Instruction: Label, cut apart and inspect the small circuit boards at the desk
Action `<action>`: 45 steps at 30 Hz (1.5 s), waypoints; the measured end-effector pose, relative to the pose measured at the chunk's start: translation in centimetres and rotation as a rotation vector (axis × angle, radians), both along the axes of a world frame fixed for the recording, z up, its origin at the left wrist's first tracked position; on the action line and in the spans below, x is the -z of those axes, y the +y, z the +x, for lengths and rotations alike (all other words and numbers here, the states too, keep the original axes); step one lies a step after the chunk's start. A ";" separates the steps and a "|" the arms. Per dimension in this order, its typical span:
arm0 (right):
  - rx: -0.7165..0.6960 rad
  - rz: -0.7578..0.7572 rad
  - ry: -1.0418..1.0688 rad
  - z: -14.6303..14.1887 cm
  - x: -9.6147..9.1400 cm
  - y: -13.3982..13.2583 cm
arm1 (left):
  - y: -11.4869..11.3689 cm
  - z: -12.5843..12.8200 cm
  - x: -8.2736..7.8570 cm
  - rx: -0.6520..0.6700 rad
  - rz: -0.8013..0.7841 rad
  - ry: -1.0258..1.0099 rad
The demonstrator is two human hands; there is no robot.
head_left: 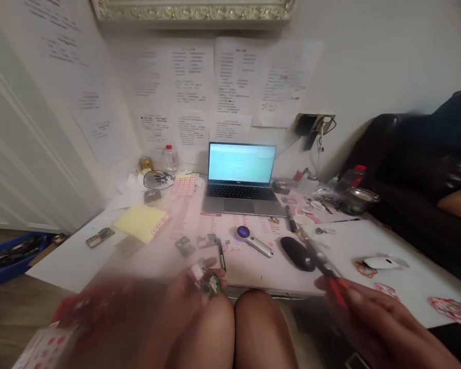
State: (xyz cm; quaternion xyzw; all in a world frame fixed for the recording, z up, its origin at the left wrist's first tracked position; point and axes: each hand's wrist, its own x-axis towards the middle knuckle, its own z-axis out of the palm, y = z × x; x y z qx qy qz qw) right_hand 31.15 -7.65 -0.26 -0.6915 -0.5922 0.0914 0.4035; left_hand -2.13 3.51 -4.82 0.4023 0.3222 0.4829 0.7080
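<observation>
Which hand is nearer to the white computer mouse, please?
Right. The right hand is below the white computer mouse in view, not touching it; the left hand is far to its left.

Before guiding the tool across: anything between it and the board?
Nothing visible stands between the red-handled tool in the right hand and the circuit board in the left hand; a black mouse lies below.
</observation>
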 end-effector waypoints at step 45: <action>-0.076 0.029 -0.580 -6.6 3.1 5.5 | 7.5 -1.7 -1.6 -0.113 0.738 1.318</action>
